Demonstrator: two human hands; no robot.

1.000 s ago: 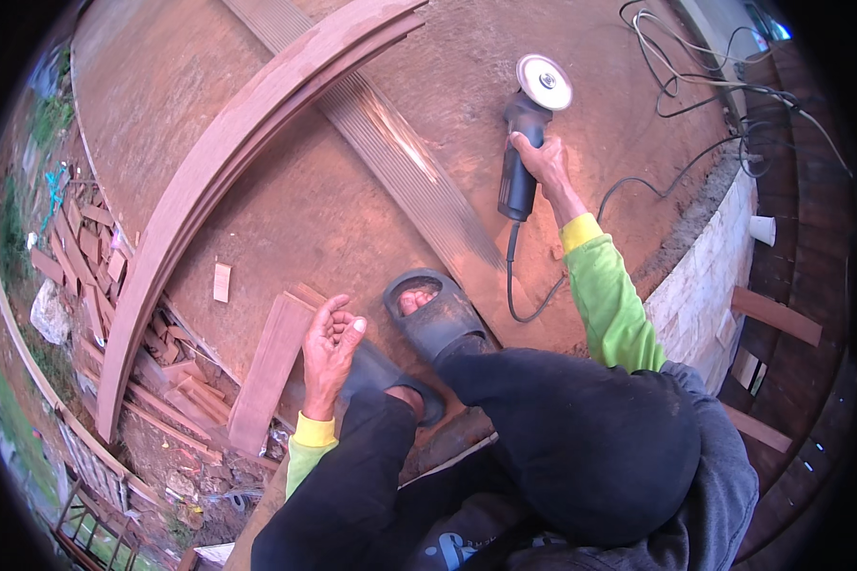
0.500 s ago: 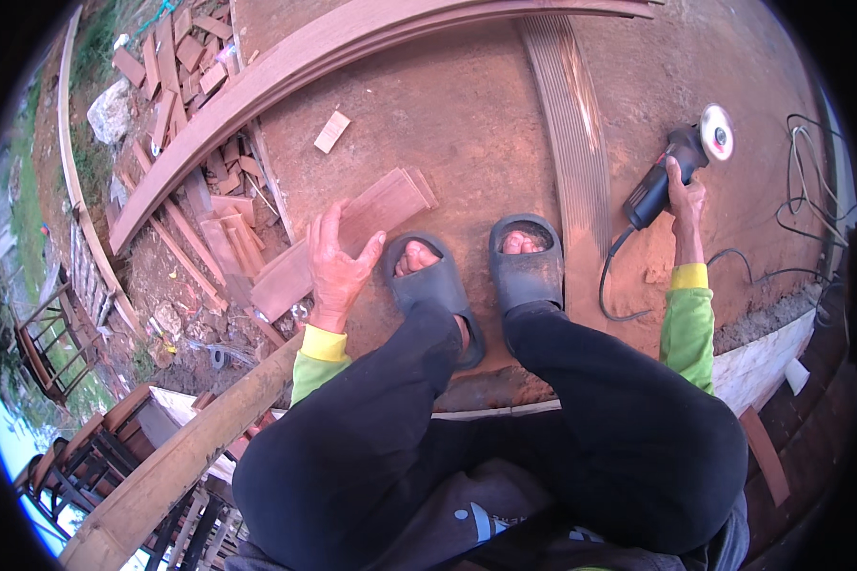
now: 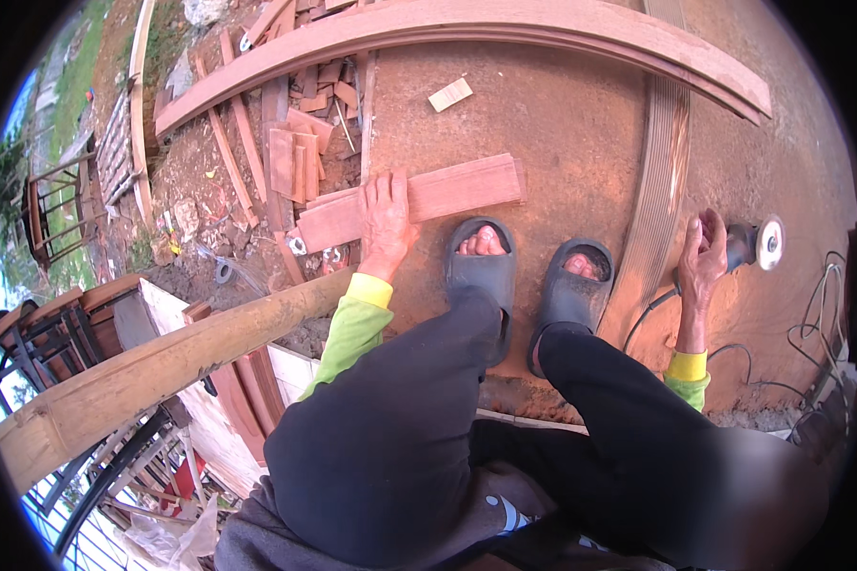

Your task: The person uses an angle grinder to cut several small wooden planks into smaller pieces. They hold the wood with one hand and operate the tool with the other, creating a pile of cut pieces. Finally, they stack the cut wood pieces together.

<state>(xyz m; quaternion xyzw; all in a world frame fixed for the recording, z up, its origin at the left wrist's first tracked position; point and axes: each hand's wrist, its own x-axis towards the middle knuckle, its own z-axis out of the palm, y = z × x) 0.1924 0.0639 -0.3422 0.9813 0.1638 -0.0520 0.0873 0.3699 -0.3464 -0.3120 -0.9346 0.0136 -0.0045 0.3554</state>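
Note:
My left hand lies across a short stack of reddish wooden boards on the ground, its fingers over the far edge and the thumb by the near edge. The boards lie just beyond my left sandal. On the right, my right hand is raised beside an angle grinder, fingers loosely curled and seemingly with nothing in them. The hand partly hides the grinder's dark body; its pale disc faces up. A black cord runs from it toward my right sandal.
Long planks span the far side over a grooved board. A small pale wood block lies beyond the stack. Offcuts are heaped at left. A thick pole slants across the near left; loose cables lie at right.
My left hand has come down from an open hover onto the boards. My right hand has come off the grinder's body. The whole view has turned, shifting the scene rightward.

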